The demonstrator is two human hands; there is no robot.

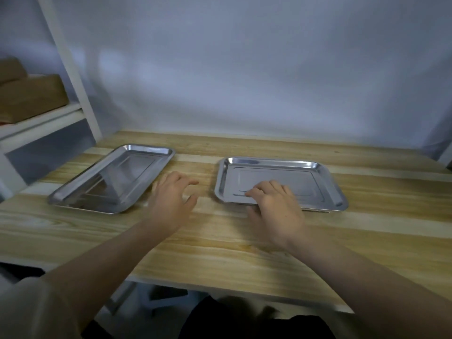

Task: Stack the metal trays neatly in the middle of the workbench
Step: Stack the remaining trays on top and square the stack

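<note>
Two shiny rectangular metal trays lie apart on the wooden workbench. The left tray sits angled at the far left. The right tray lies right of centre, its long side facing me. My left hand hovers between the trays, close to the left tray's right edge, with its fingers spread and nothing in it. My right hand is at the right tray's near rim: the fingers curl over onto the tray floor and the thumb sits below the rim.
A white shelf unit stands at the left end of the bench and carries brown cardboard boxes. A plain pale wall runs behind the bench. The bench's front edge is near my body.
</note>
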